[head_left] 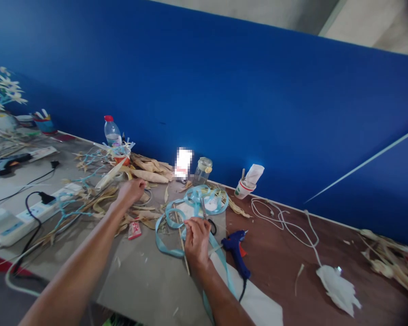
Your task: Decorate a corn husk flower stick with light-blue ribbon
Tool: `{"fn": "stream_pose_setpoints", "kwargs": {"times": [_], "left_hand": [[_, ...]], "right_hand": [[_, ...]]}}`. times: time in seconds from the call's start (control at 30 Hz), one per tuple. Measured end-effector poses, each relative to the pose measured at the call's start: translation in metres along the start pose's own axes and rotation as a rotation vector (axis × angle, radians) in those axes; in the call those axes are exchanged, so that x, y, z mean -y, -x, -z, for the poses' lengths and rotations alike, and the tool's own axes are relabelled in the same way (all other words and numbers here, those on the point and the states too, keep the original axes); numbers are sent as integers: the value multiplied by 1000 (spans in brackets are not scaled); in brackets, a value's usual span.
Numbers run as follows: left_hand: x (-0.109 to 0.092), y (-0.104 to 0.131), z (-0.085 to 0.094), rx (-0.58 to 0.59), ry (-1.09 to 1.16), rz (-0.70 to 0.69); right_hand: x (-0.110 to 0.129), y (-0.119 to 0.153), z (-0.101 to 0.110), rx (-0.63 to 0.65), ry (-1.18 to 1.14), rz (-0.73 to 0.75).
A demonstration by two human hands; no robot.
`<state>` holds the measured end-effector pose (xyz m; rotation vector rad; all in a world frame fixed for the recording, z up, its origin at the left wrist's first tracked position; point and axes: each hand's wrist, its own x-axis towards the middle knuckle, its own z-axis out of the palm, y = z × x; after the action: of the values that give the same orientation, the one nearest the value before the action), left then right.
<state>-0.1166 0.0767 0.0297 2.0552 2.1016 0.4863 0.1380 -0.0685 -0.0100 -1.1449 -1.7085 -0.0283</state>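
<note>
My left hand [132, 192] is closed, fingertips together, above dried corn husks [153, 165] and loose husk strips; anything in its fingers is too small to make out. My right hand [197, 240] is closed in a pinch over a tangle of light blue ribbon [163, 246]. A thin stick [187, 262] runs along the fingers' left side; I cannot tell whether they grip it. Close behind that hand shows a black scissors handle [212, 226]. To its right lies a blue hot glue gun [238, 253], nozzle pointing away.
A plastic bottle [112, 131], a bright phone screen [183, 163], a lidded clear jar [203, 170] and a paper cup [245, 188] stand along the blue partition. A white power strip [34, 215] with cords lies left. A white cable [292, 226] and crumpled tissue [338, 285] lie right.
</note>
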Motion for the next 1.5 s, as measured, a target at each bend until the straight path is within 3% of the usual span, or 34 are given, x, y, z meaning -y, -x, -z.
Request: {"fn": "stream_pose_setpoints", "kwargs": {"times": [0.13,0.27,0.5,0.63,0.7,0.77,0.87,0.97,1.03,1.27,1.5], "left_hand": [[-15,5,-2,31,10,-46],[-22,8,0,97,-31,-91],[14,-4,11,-261,-110,251],[26,-4,11,-193,-100,321],[21,0,9,-135,-131,280],[11,6,6,28,-102,150],[-7,17,3,155,-65,-6],[-21,29,1,287,-103,-323],[-25,36,-1,355,-110,-384],[-23,43,-15,394,-219,-357],[-29,36,13,213,-44,-237]], "right_hand": [[1,-2,-1,-33,-14,-8],[2,-3,1,18,-1,-30],[3,-2,4,56,32,-33],[0,1,-1,-2,26,-51],[-2,2,-2,-10,28,-44],[-2,3,-3,-1,29,-37],[-1,3,-3,7,32,-34],[-1,4,-4,15,35,-40],[-1,4,-4,17,35,-35],[1,1,-1,21,32,-12],[2,0,0,10,23,-21]]}}
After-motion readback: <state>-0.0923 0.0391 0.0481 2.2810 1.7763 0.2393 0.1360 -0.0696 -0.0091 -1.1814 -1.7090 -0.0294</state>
